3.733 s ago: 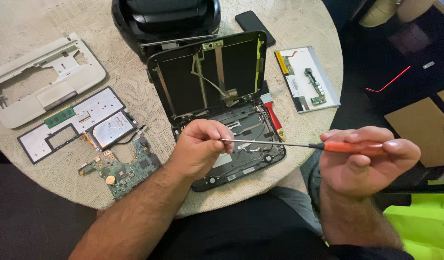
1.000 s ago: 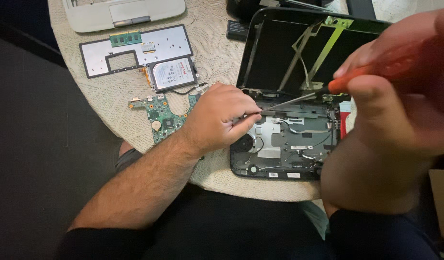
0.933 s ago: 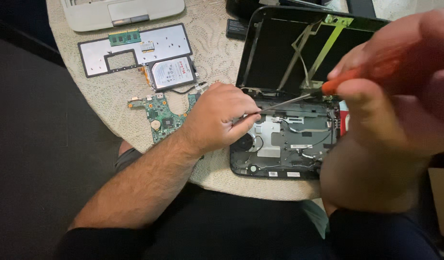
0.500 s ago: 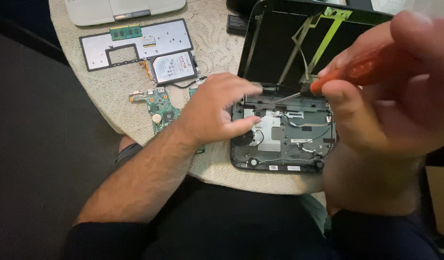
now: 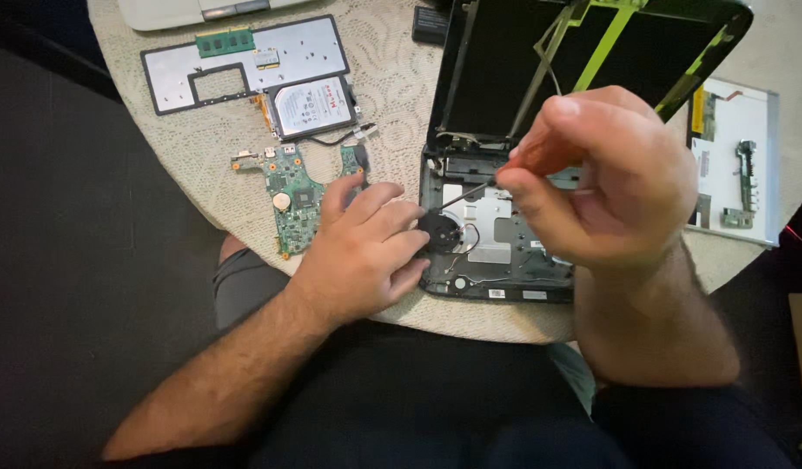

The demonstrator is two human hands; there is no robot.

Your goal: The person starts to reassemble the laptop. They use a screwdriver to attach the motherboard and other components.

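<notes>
A dismantled black laptop base [image 5: 505, 271] lies at the near edge of the round table, its hollow lid shell [image 5: 592, 52] standing open behind it. My left hand [image 5: 366, 252] rests flat on the base's left edge, fingers spread and touching the round black fan [image 5: 442, 231]. My right hand [image 5: 609, 182] hovers over the base, pinched around a screwdriver with a reddish handle, mostly hidden in the fingers. Its thin metal shaft [image 5: 463, 195] slants down-left toward the fan.
Left of the base lie a green circuit board [image 5: 292, 195], a silver hard drive [image 5: 312, 104] and a grey metal plate [image 5: 245, 61] with a green memory stick [image 5: 225, 42]. A bare display panel [image 5: 735, 156] lies at the right. A black block [image 5: 431, 22] sits by the lid.
My left hand has let go of the spot inside the base and flattened onto its left edge. My right hand has come lower and closer, and the screwdriver tip now points at the fan.
</notes>
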